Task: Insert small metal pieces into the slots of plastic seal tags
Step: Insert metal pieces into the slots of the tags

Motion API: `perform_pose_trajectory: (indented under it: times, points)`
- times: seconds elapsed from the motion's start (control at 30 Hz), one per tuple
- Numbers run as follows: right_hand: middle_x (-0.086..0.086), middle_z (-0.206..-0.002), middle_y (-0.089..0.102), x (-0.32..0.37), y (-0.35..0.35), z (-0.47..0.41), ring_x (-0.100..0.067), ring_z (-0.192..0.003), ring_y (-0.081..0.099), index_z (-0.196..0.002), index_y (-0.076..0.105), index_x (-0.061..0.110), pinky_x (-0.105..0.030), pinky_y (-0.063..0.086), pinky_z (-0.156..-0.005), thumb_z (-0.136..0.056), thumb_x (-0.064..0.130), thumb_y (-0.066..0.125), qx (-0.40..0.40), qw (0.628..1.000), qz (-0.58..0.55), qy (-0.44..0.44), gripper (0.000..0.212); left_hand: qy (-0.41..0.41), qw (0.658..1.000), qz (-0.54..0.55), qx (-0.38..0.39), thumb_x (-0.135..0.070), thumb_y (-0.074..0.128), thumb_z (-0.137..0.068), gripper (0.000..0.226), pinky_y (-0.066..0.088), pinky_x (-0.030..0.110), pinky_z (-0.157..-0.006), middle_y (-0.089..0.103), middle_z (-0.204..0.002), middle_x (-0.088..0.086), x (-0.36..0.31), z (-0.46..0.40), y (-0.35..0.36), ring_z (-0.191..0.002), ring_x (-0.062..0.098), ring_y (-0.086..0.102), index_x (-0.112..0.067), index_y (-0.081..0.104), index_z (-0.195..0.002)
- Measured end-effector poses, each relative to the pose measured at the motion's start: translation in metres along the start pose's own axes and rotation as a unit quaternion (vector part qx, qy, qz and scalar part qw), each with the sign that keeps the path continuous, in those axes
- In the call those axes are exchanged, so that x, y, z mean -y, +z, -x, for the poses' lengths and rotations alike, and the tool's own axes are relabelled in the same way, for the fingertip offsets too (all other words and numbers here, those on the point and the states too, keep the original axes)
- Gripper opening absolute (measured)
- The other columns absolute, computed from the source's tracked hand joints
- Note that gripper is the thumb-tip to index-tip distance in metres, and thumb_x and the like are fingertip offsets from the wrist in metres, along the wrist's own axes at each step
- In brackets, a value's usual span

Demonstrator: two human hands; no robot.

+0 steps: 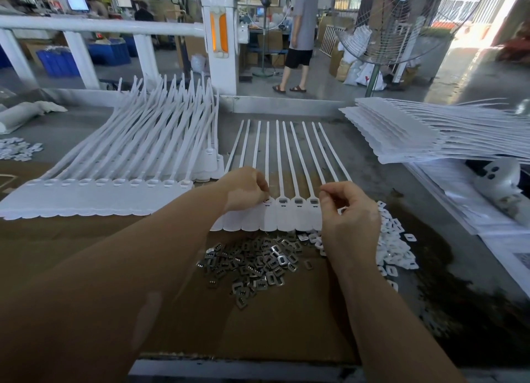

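A strip of joined white plastic seal tags [286, 215] lies flat before me, its long tails pointing away. My left hand [248, 189] rests on the strip's left part, fingertips curled and pinching at one tag's slot; whether a metal piece is under them is hidden. My right hand [348, 207] hovers over the strip's right end with thumb and forefinger pinched together; anything between them is too small to see. Three slots between my hands show dark openings. A loose pile of small metal pieces [255, 263] lies on the brown cardboard just in front of the strip.
A stack of tag strips [114, 187] lies at left, another stack [415, 133] at right. Small white plastic caps [393, 245] are heaped beside my right hand. A white railing [100, 28], a standing fan [381, 38] and a person [301, 35] are beyond the table.
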State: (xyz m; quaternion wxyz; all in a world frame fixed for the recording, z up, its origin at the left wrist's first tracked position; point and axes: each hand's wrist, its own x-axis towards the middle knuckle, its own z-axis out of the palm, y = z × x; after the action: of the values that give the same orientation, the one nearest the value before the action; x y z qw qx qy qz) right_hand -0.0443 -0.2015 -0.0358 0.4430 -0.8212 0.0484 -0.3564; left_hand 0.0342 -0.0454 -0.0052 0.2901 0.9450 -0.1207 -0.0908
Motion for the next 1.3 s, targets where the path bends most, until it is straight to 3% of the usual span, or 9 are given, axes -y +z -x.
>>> perform_pose_trajectory:
  times: [0.3,0.47,0.67,0.9,1.07,1.2,1.3]
  points:
    - [0.008,-0.078,0.061,0.001,0.0,-0.001,-0.009,-0.076,0.057,-0.089,0.068,0.014,-0.013,0.042,-0.066,-0.086,0.009,0.061,0.003,1.0,-0.006,0.003,0.009,0.009,0.996,0.09,-0.019,-0.016,0.068,-0.084,0.006,0.041,0.018,-0.062,0.062,-0.078,-0.007,0.008,0.003,-0.001,-0.074,0.006,0.054,-0.02,0.067,-0.08]
    - [0.008,-0.078,0.061,0.002,0.0,-0.001,-0.009,-0.076,0.056,-0.09,0.068,0.014,-0.01,0.04,-0.066,-0.087,0.009,0.061,0.005,1.0,0.0,-0.003,0.009,0.008,0.996,0.08,-0.025,-0.019,0.065,-0.087,0.003,0.037,0.016,-0.058,0.059,-0.078,-0.009,0.008,0.003,0.0,-0.073,0.002,0.05,-0.018,0.067,-0.084]
    - [0.009,-0.078,0.061,0.001,0.0,0.0,-0.005,-0.075,0.055,-0.089,0.068,0.015,0.0,0.036,-0.063,-0.087,0.01,0.061,0.008,1.0,0.001,-0.001,0.009,0.013,0.996,0.085,-0.018,-0.019,0.065,-0.087,0.004,0.039,0.017,-0.061,0.059,-0.08,-0.01,0.01,0.004,0.0,-0.076,0.003,0.051,-0.021,0.067,-0.084]
    - [0.006,-0.08,0.063,0.0,0.001,0.0,-0.01,-0.077,0.057,-0.089,0.068,0.014,-0.01,0.039,-0.065,-0.087,0.01,0.06,0.009,1.0,-0.007,0.002,0.009,0.013,0.994,0.106,-0.03,-0.02,0.067,-0.086,0.005,0.036,0.015,-0.057,0.061,-0.078,-0.011,0.013,0.003,0.001,-0.073,0.002,0.052,-0.022,0.068,-0.082]
    - [0.007,-0.081,0.063,0.001,0.001,0.0,-0.008,-0.078,0.056,-0.09,0.068,0.015,-0.005,0.037,-0.066,-0.087,0.01,0.06,0.012,1.0,0.0,0.003,0.009,-0.016,0.994,0.111,-0.015,-0.017,0.06,-0.09,0.008,0.038,0.015,-0.053,0.058,-0.075,-0.004,0.011,0.0,-0.001,-0.068,0.005,0.05,-0.012,0.067,-0.09]
    - [0.006,-0.083,0.064,0.001,0.002,0.001,-0.009,-0.079,0.056,-0.091,0.068,0.014,-0.009,0.04,-0.068,-0.087,0.01,0.06,0.012,1.0,-0.001,0.004,0.009,-0.013,0.998,0.063,0.007,-0.013,0.058,-0.091,0.014,0.041,0.018,-0.062,0.061,-0.082,0.004,0.007,-0.002,-0.006,-0.071,0.01,0.051,-0.003,0.067,-0.095]
    - [0.005,-0.082,0.064,0.001,0.001,0.001,-0.01,-0.078,0.056,-0.092,0.068,0.013,-0.014,0.043,-0.068,-0.087,0.01,0.061,0.008,1.0,0.0,0.0,0.009,-0.004,0.999,0.031,0.025,-0.013,0.056,-0.091,0.011,0.04,0.019,-0.063,0.06,-0.086,0.002,0.002,-0.002,-0.008,-0.076,0.011,0.051,-0.007,0.065,-0.092]
